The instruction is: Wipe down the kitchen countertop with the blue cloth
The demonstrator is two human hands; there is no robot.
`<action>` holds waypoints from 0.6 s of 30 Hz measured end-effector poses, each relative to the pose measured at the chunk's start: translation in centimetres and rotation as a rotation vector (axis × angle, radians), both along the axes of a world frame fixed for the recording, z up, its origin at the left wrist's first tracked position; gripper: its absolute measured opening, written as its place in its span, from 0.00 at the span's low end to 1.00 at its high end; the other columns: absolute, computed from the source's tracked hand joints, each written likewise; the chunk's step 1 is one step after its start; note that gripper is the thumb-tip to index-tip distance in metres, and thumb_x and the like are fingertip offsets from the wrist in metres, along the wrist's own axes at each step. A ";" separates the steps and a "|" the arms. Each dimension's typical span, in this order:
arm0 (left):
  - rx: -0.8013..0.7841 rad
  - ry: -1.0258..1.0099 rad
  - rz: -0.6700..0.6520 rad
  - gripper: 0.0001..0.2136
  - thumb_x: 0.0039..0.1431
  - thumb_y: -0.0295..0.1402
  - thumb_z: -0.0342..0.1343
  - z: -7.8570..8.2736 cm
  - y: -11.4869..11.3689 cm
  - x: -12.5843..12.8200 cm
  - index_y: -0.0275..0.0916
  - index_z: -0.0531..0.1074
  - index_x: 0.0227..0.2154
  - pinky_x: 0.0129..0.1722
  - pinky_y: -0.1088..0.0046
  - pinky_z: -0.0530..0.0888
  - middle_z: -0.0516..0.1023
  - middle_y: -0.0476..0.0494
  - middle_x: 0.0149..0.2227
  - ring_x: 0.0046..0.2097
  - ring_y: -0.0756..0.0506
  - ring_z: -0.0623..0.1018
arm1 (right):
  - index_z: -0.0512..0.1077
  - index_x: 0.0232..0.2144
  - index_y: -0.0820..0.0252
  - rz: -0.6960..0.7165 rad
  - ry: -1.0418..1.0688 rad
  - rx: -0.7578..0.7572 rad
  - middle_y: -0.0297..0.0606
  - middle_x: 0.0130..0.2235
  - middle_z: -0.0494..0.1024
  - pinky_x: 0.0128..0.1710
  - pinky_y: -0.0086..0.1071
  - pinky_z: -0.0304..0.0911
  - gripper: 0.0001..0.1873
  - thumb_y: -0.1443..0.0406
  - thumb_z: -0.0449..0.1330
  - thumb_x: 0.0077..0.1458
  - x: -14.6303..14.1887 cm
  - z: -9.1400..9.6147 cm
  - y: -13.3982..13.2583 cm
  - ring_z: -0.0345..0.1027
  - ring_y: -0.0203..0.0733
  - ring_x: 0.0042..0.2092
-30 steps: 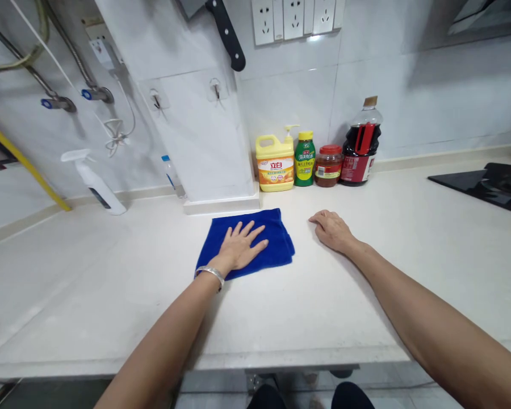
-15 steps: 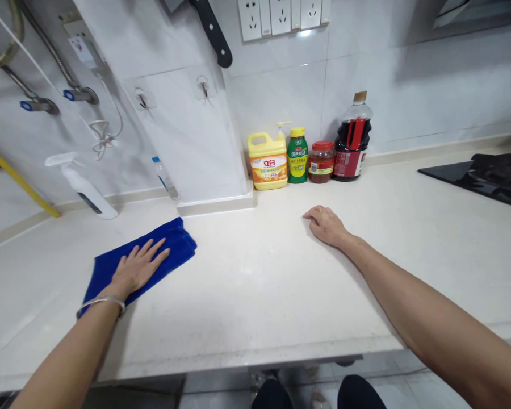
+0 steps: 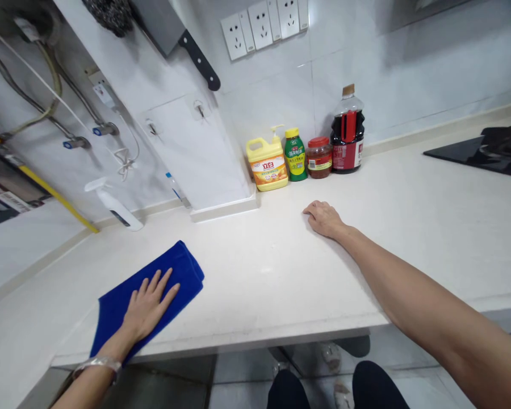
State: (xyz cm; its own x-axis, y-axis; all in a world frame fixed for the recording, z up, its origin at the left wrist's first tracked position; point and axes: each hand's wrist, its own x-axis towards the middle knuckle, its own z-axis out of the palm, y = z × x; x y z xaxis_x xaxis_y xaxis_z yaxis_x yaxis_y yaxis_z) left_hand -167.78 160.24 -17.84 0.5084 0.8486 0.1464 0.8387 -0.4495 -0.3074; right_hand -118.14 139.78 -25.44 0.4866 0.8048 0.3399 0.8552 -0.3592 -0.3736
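Note:
My left hand (image 3: 147,307) lies flat on a folded blue cloth (image 3: 183,272), fingers spread, pressing it to the white countertop (image 3: 255,289). One side of the cloth reaches the counter's front edge. My right hand (image 3: 323,218) rests on the counter, its fingers curled in, and nothing shows in them. Behind it, along the wall, stand a yellow jug of dish soap with a pump (image 3: 267,165), a green bottle with a yellow cap (image 3: 296,156), a red-lidded jar (image 3: 319,159) and a large bottle of dark sauce (image 3: 348,133).
A white spray bottle (image 3: 114,204) and a small clear bottle with a blue cap (image 3: 177,190) stand at the back left. A cleaver (image 3: 200,59) hangs on the wall pillar. The black stove (image 3: 489,150) is at the right. A yellow pipe (image 3: 59,199) runs down the left wall.
My left hand and the blue cloth have moved toward the counter's front edge. My right hand stays at about the same spot. The view has tilted and shifted left.

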 end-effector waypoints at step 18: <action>-0.159 0.068 -0.623 0.31 0.71 0.51 0.38 -3.1 -18.9 14.1 0.51 0.44 0.72 0.68 0.35 0.52 0.41 0.45 0.74 0.73 0.30 0.41 | 0.74 0.53 0.70 0.010 -0.022 0.012 0.57 0.57 0.70 0.53 0.47 0.60 0.22 0.73 0.48 0.61 -1.5 0.5 -0.1 0.60 0.60 0.57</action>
